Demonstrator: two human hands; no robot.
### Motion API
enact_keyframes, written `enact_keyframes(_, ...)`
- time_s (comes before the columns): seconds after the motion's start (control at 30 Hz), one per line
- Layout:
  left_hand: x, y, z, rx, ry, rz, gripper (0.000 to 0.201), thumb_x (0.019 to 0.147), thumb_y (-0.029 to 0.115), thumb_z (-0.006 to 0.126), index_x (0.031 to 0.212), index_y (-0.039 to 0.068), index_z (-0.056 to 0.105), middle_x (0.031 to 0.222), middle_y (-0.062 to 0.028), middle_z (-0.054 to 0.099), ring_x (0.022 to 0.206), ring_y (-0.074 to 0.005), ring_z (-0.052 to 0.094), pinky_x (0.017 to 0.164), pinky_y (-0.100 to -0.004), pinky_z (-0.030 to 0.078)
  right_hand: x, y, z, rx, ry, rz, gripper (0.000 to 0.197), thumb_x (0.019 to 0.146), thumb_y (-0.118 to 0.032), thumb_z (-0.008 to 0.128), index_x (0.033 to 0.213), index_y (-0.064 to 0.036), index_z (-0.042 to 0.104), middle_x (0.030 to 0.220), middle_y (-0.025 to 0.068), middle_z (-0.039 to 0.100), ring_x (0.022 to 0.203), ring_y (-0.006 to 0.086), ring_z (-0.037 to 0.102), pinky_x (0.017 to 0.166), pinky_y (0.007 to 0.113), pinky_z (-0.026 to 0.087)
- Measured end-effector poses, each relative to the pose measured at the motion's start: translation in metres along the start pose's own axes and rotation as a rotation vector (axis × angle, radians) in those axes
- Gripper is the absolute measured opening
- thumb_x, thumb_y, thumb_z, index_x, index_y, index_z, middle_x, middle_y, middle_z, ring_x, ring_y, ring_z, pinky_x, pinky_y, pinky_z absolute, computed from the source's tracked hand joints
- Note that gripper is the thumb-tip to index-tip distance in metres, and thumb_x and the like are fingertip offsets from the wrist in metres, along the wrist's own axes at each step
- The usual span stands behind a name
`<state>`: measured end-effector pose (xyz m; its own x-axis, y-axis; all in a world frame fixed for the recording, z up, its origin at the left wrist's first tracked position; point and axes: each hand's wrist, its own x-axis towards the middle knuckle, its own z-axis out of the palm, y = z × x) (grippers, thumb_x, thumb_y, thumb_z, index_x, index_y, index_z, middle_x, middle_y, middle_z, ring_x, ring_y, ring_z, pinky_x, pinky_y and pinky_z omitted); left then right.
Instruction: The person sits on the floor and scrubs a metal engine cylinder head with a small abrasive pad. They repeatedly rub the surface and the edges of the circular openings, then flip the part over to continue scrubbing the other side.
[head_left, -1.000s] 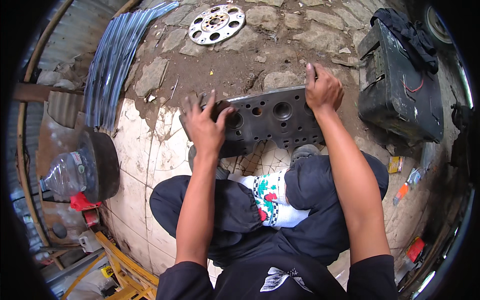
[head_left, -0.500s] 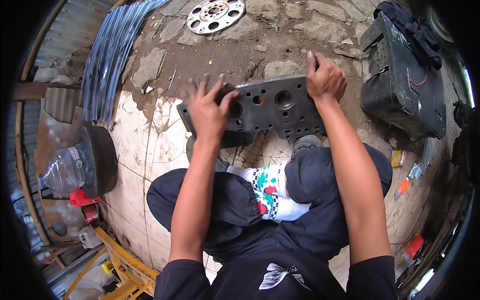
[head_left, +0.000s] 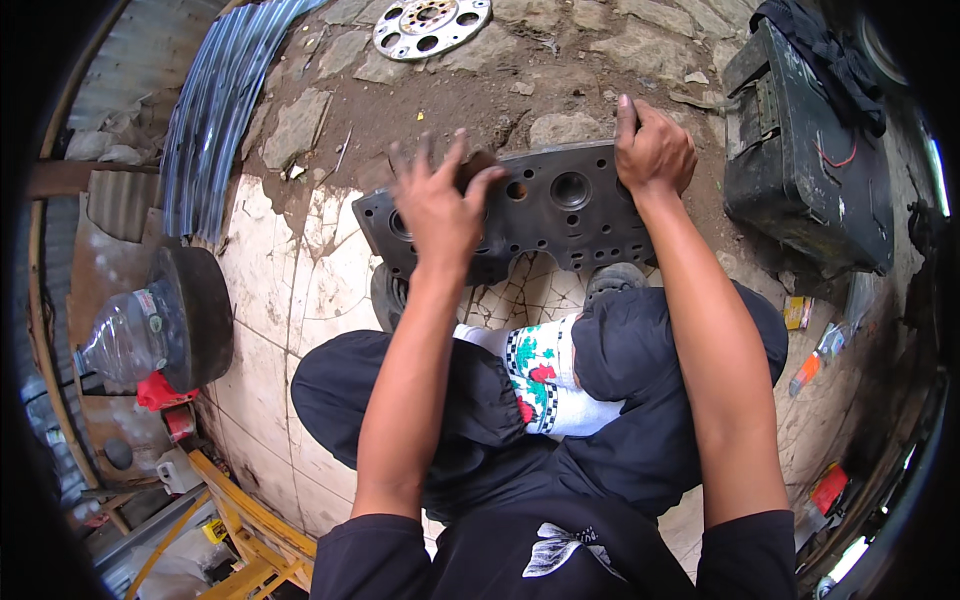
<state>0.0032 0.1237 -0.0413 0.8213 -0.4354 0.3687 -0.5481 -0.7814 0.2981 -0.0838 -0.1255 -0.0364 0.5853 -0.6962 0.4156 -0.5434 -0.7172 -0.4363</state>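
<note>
A dark metal cylinder head (head_left: 545,225), flat face up and pierced with round ports and small holes, lies tilted in front of my feet. My right hand (head_left: 655,150) grips its far right corner, fingers curled over the edge and thumb pointing away from me. Over its left half my left hand (head_left: 440,200) is spread, its outer fingers smeared by motion. A dark brown pad-like piece (head_left: 478,168) shows between that thumb and forefinger; most of it is hidden beneath the hand, so its kind is unclear.
A flywheel-like metal disc (head_left: 430,25) lies on the stony ground at the far side. To the right stands a black box (head_left: 805,160) with a strap. Corrugated sheet (head_left: 215,125), a plastic bottle (head_left: 125,340) and a yellow frame (head_left: 250,520) are on the left. Cracked tiles (head_left: 265,310) surround my feet.
My left hand has slid right across the cylinder head, and the dark brown piece has moved with it. The right hand keeps its hold on the corner.
</note>
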Motion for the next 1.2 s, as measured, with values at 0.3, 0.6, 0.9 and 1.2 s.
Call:
enact_keyframes(0.3, -0.01, -0.062, -0.038, -0.666, 0.083, -0.069, 0.028, 0.098, 0.011, 0.075, 0.124, 0.02, 0.083, 0.127, -0.0108, 0.078, 0.136, -0.0301, 0.062, 0.12, -0.0439, 0.043, -0.002, -0.002, 0.002, 0.06, 0.011, -0.02, 0.046, 0.107, -0.045, 0.053, 0.091, -0.0105, 0.078, 0.094, 0.0146, 0.078, 0.092, 0.0396, 0.073, 0.087, 0.051, 0.056)
enact_keyframes(0.6, -0.008, -0.067, -0.096, -0.422, -0.168, -0.252, 0.067, 0.1, 0.05, 0.075, 0.139, 0.001, 0.052, 0.121, -0.0258, 0.073, 0.111, -0.037, 0.073, 0.098, -0.0428, 0.055, 0.003, 0.005, 0.004, -0.032, -0.01, 0.015, 0.04, 0.104, -0.045, 0.056, 0.095, -0.0146, 0.08, 0.094, 0.0141, 0.078, 0.09, 0.0404, 0.074, 0.086, 0.051, 0.057)
enact_keyframes(0.9, -0.027, -0.028, -0.061, -0.634, -0.053, -0.106, 0.015, 0.094, 0.01, 0.078, 0.106, 0.003, 0.074, 0.101, -0.0143, 0.071, 0.095, -0.0324, 0.072, 0.084, -0.0411, 0.057, 0.004, 0.006, 0.005, -0.055, 0.028, 0.005, 0.039, 0.104, -0.043, 0.056, 0.099, -0.0147, 0.081, 0.097, 0.0137, 0.079, 0.092, 0.0403, 0.074, 0.086, 0.05, 0.058)
enact_keyframes(1.2, -0.013, -0.016, -0.037, -0.141, 0.071, 0.218, 0.012, 0.092, 0.015, 0.078, 0.103, 0.01, 0.075, 0.094, -0.0061, 0.069, 0.086, -0.0298, 0.071, 0.07, -0.0425, 0.057, 0.0, 0.004, 0.002, 0.012, 0.012, 0.016, 0.041, 0.104, -0.045, 0.056, 0.1, -0.0129, 0.082, 0.098, 0.0133, 0.079, 0.094, 0.0386, 0.074, 0.089, 0.048, 0.057)
